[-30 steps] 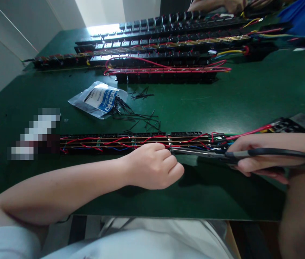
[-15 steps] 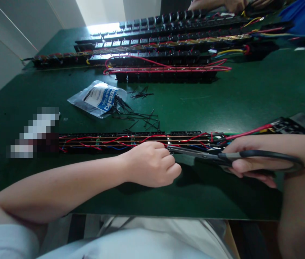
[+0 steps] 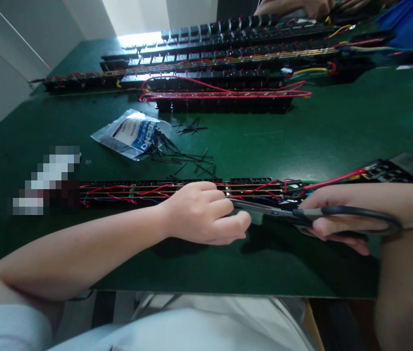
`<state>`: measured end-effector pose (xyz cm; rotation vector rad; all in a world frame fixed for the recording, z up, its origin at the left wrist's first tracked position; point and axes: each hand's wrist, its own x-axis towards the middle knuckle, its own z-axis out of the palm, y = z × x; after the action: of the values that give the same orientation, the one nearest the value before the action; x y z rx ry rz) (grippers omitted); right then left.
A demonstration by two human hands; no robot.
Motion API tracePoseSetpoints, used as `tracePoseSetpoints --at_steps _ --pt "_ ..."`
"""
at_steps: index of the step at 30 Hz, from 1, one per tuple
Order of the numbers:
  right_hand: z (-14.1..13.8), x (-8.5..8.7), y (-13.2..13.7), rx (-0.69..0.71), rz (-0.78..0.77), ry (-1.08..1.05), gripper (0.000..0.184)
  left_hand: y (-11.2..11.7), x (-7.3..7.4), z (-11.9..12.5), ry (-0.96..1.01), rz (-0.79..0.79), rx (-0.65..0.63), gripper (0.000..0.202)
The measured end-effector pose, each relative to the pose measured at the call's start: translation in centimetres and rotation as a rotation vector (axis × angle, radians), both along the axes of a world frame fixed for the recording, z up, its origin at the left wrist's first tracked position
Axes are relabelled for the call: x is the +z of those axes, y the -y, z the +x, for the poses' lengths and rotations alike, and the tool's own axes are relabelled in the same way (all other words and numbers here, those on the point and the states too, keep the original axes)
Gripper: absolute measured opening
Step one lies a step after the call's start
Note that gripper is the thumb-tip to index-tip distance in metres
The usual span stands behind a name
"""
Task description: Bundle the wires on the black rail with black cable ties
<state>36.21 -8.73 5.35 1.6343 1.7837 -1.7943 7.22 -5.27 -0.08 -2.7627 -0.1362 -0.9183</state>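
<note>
My right hand (image 3: 332,219) grips a pair of scissors (image 3: 275,211) with black handles, its blades pointing left along the near edge of a long black wired strip (image 3: 148,190). Red and blue wires and bare copper-coloured rods run along this strip. Over its middle, my left hand (image 3: 206,214) is closed, knuckles up, right at the scissors' tips. What its fingers pinch is hidden. Behind the strip lie loose black cable ties (image 3: 188,158), spilling from a clear plastic bag (image 3: 129,134) with a blue and white label.
Several similar black wired assemblies (image 3: 224,104) lie across the back of the green table (image 3: 294,141). Another person's hands (image 3: 312,7) are at the top right, near a blue cloth-like thing (image 3: 411,24). A blurred-out patch (image 3: 53,170) covers the strip's left end.
My left hand has shifted slightly up and left, and its lower fingers have loosened a little. The scissors and my right hand have moved slightly left.
</note>
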Motion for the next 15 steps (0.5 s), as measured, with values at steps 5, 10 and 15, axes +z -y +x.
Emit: tracePoseSetpoints --at_steps 5,10,15 --pt "-0.4 -0.2 0.3 -0.025 0.019 0.035 0.048 0.3 -0.2 0.1 -0.039 -0.016 0.093 0.015" --pt "-0.6 -1.2 1.0 -0.063 -0.022 0.131 0.048 1.1 0.1 -0.4 -0.132 -0.018 0.089 0.021" --pt "-0.6 -2.0 1.7 -0.069 0.019 0.179 0.044 1.1 0.4 -0.6 -0.149 0.000 0.049 0.025"
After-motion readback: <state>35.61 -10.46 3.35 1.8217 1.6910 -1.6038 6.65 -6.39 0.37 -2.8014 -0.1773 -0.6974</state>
